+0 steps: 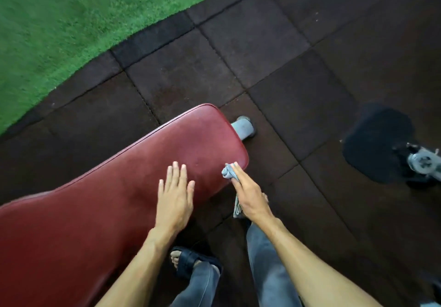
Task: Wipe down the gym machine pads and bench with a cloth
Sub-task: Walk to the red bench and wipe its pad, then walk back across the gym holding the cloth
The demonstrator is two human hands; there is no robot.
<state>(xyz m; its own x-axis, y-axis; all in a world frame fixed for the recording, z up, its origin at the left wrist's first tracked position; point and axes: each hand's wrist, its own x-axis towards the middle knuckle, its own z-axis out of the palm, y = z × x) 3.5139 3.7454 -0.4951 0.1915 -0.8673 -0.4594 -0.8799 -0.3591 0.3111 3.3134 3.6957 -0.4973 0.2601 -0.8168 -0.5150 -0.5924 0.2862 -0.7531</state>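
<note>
A long dark-red padded bench [100,201] runs from the lower left up to the middle of the view. My left hand [175,194] lies flat on its top with the fingers spread and nothing in it. My right hand [249,194] holds a grey cloth [228,170] against the bench's right side edge, near its far end. Part of the cloth hangs out below the palm.
A grey metal foot [244,128] of the bench sticks out past its far end. Dark rubber floor tiles [286,56] surround it, with green turf [59,20] at the upper left. A black seat pad [379,142] on a metal frame stands at the right. My legs and a sandalled foot [188,259] are beside the bench.
</note>
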